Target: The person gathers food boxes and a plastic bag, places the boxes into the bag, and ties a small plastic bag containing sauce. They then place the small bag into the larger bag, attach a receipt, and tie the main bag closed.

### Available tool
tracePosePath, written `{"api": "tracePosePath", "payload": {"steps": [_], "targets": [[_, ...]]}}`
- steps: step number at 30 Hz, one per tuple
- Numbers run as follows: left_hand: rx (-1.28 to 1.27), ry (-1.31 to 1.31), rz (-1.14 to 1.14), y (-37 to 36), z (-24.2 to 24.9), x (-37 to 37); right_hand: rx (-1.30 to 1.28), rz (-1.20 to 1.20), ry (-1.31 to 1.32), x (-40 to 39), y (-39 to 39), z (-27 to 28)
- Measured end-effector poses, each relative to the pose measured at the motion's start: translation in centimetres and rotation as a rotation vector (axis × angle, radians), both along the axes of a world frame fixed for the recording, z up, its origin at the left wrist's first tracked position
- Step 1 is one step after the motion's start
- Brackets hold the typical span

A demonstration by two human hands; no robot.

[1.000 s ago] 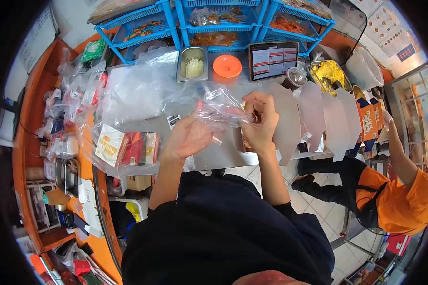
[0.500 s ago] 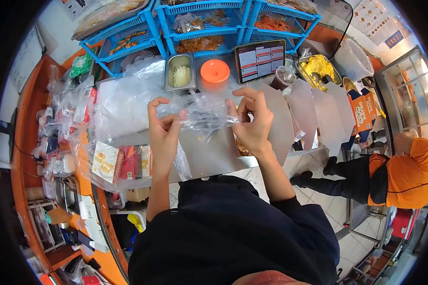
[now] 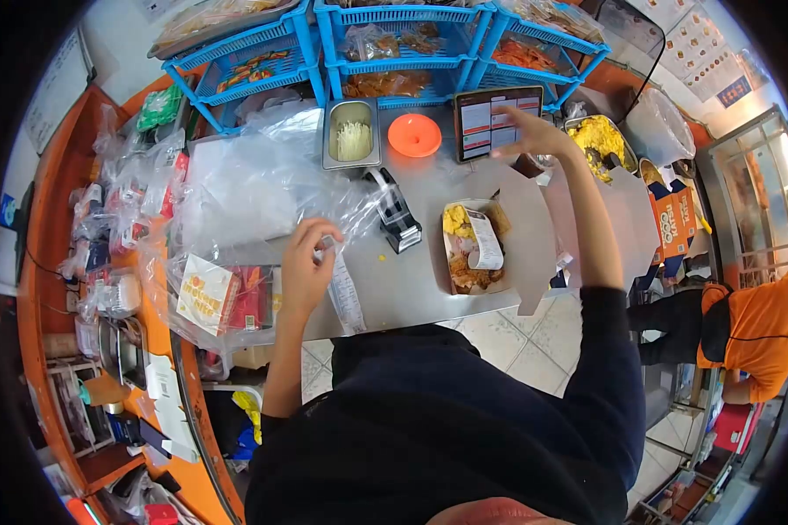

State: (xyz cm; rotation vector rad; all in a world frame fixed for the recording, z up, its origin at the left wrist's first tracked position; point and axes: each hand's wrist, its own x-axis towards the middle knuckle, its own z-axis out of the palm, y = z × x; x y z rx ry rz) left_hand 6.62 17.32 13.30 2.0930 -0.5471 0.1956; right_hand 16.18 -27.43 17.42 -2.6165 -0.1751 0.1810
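Steel surface [image 3: 411,280] at mid-frame: a clear bag [image 3: 324,197] is pinched by the left hand [image 3: 311,262]; the tablet [image 3: 490,118] is tapped by the spread right hand [image 3: 534,136]. Held single-handed, the bag could slip.

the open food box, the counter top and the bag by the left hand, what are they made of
The open food box looks like matte grey-white cardboard: flat creased flaps. The counter top seems brushed steel, dull grey sheen. The clear bag under the left hand is likely thin plastic film, crinkled and glossy.

A food box [image 3: 473,248] lies right of the receipt [image 3: 345,293], before the tablet [image 3: 492,121].
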Motion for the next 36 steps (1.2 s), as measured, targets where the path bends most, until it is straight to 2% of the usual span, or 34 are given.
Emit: {"api": "tracePosePath", "payload": {"steps": [1, 2, 3, 4, 6, 7, 8, 9, 11, 12, 13, 14, 16, 18, 19, 20, 21, 22, 23, 24, 25, 26, 28, 29, 30, 32, 33, 34, 36], "targets": [[-0.009, 0.105, 0.023, 0.2, -1.7, -0.4, -0.612, -0.275, 0.082, 0.4, -1.2, -1.1], [-0.019, 0.207, 0.049, 0.3, -3.0, -0.5, -0.803, -0.271, 0.225, 0.8, -2.4, -1.9], [-0.022, 0.202, 0.057, 0.4, -3.8, -0.6, -0.990, -0.263, 0.372, 1.1, -3.5, -2.6], [-0.004, 0.208, 0.087, 0.3, -4.5, -0.9, -0.992, -0.255, 0.367, 1.4, -5.2, -3.6], [0.015, 0.222, 0.131, 0.3, -4.9, -1.3, -0.634, -0.118, 0.226, 1.9, -6.9, -4.5], [0.052, 0.016, 0.178, 0.1, -4.9, -1.2, -0.637, -0.101, 0.227, 2.2, -6.8, -4.4], [0.093, -0.189, 0.226, 0.0, -4.9, -1.1, -0.579, -0.085, 0.039, 1.4, -5.5, -2.8], [0.096, -0.181, 0.243, -0.1, -4.6, -1.0, -0.513, -0.068, -0.145, 0.3, -3.9, -0.8], [0.015, -0.200, 0.216, -0.2, -4.0, -0.9, -0.113, -0.148, -0.304, -3.0, 0.4, 3.9], [0.023, -0.190, 0.224, -0.6, -4.2, -0.7, 0.100, -0.194, -0.313, -4.8, 2.8, 5.8], [-0.145, -0.096, 0.174, -1.2, -4.4, -0.4, 0.313, -0.243, -0.319, -6.3, 5.3, 6.8], [-0.315, -0.001, 0.126, -1.7, -4.7, -0.3, 0.317, -0.238, -0.307, -7.6, 7.7, 7.0], [-0.302, 0.053, 0.073, -2.8, -4.6, -0.3, 0.794, -0.139, -0.067, -9.8, 12.3, 6.8], [-0.629, 0.230, 0.014, -4.4, -5.7, -0.5, 0.571, -0.096, -0.203, -11.3, 16.7, 3.4], [-0.629, 0.230, 0.014, -4.9, -5.0, -0.9, 0.546, -0.080, -0.235, -12.4, 19.2, 1.5], [-1.008, 0.365, -0.009, -5.2, -3.9, -1.4, 0.523, -0.062, -0.269, -13.5, 21.5, -0.2], [-1.388, 0.496, -0.032, -5.1, -3.2, -1.7, 0.395, -0.062, -0.412, -14.4, 23.4, -1.3], [-1.385, 0.491, -0.027, -4.6, -3.8, -1.9, 0.267, -0.063, -0.551, -15.0, 24.9, -2.2], [-1.192, 0.386, -0.163, -3.9, -5.0, -2.1, 0.273, -0.058, -0.550, -15.4, 25.7, -3.5], [-0.996, 0.282, -0.291, -3.5, -5.4, -2.3, 0.394, -0.114, -0.491, -15.7, 26.3, -4.7], [-0.990, 0.235, -0.362, -3.6, -5.6, -2.8, 0.512, -0.171, -0.427, -15.9, 26.6, -5.3], [-0.990, 0.238, -0.354, -4.1, -5.1, -3.6, 0.515, -0.168, -0.419, -16.0, 26.6, -5.3], [-0.829, 0.003, -0.161, -5.1, -2.9, -5.1, 0.390, -0.213, -0.169, -16.1, 26.5, -4.9], [-0.529, -0.163, 0.015, -4.5, -1.9, -5.3, 0.312, -0.189, -0.139, -15.9, 26.4, -4.3], [-0.530, -0.157, 0.018, -4.1, -2.2, -5.4, 0.311, -0.189, -0.132, -15.7, 26.2, -4.4], [-0.426, 0.052, 0.296, -3.1, -3.3, -5.5, 0.065, 0.061, -0.128, -15.7, 25.8, -4.7], [-0.507, 0.249, 0.297, -2.5, -3.6, -5.3, 0.029, 0.112, -0.068, -15.9, 25.7, -5.5], [-0.506, 0.255, 0.295, -2.0, -4.1, -5.0, 0.029, 0.108, -0.063, -16.2, 25.4, -6.0], [-0.493, 0.445, 0.284, -1.3, -4.9, -4.6, 0.309, 0.118, -0.308, -17.0, 24.3, -6.6]]}}
